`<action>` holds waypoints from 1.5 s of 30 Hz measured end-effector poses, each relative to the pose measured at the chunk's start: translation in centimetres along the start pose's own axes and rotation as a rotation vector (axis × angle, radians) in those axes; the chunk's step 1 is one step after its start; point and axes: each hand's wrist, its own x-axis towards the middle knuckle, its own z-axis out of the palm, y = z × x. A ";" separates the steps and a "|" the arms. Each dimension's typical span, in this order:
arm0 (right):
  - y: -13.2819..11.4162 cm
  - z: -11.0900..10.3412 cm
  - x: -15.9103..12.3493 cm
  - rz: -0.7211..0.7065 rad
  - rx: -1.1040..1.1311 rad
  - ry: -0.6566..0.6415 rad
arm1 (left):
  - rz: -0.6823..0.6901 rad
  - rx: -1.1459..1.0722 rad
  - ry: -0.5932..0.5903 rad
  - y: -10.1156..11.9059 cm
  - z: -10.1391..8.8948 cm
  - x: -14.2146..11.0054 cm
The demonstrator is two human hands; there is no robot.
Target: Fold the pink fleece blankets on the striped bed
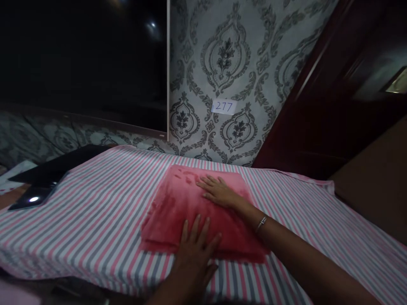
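A folded red, plush-looking cloth [187, 201] lies flat on a striped sheet [104, 203] in pink, grey and white. Its near edge shows more than one layer. My left hand [195, 250] rests at that near edge, fingers spread and pointing away from me. Farther up, toward the cloth's right side, my right hand [218, 190] lies palm down with its fingers apart. A thin bracelet [261, 223] circles my right wrist. Neither hand grips anything. The palms and the cloth's underside are hidden.
A large dark television screen [82, 59] hangs at the upper left. Behind stands a patterned wall [197, 42] with a paper label [224, 106] reading 277. Dark, flat, glossy objects [41, 190] lie at the left. A dark red door [318, 110] is at the right.
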 end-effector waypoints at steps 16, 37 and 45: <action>5.1 1.7 5.5 0.181 0.080 0.071 | 0.019 0.017 -0.016 -0.3 1.5 -0.9; 5.8 0.5 -6.6 0.176 -0.043 0.101 | 0.109 -0.157 -0.126 6.4 2.7 5.6; 10.6 2.0 -1.8 0.293 0.072 0.121 | 0.104 -0.176 -0.220 6.3 3.5 4.6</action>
